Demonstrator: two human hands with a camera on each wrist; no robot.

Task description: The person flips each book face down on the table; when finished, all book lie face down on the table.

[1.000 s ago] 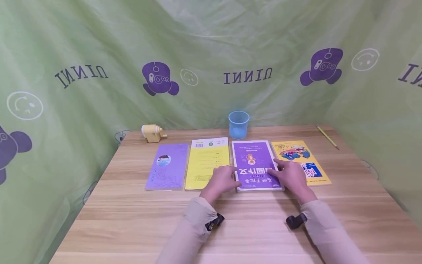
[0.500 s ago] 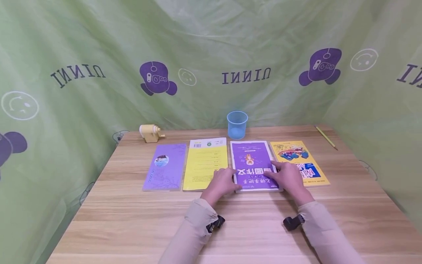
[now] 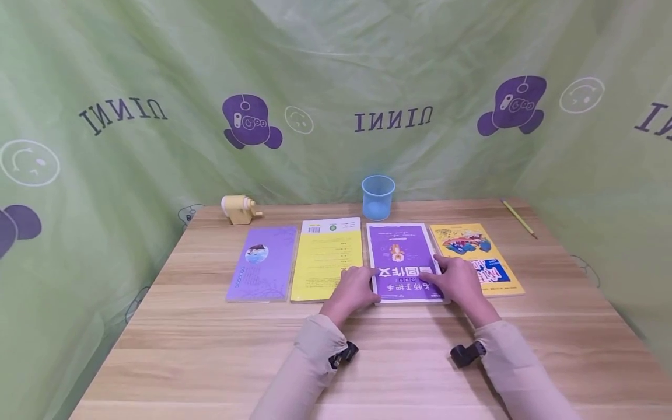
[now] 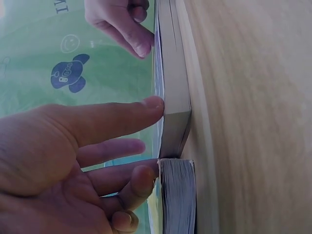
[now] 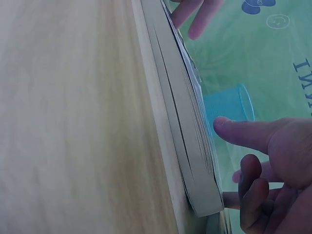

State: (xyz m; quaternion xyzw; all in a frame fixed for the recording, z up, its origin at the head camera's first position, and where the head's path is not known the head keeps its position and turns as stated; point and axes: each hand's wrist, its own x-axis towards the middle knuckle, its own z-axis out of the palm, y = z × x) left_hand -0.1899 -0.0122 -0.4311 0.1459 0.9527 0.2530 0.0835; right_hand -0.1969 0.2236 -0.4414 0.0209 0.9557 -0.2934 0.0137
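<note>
Here, your left hand (image 3: pixel 353 290) rests at the left edge of the purple book (image 3: pixel 401 256), fingers extended and relaxed, fingertips touching the cover near its front corner. Your right hand (image 3: pixel 455 282) lies at the right edge of the same book, fingers likewise straight, gripping nothing. The purple book lies flat on the table (image 3: pixel 210 350), third in a row of four: a lilac booklet (image 3: pixel 259 263) at far left, a yellow book (image 3: pixel 326 256) just beside it, and an orange-yellow book (image 3: pixel 480 251) to the right. Behind the row stand a blue cup (image 3: pixel 378 197) and a pencil sharpener (image 3: pixel 239 209); a pencil (image 3: pixel 518 218) lies well apart at right.
</note>
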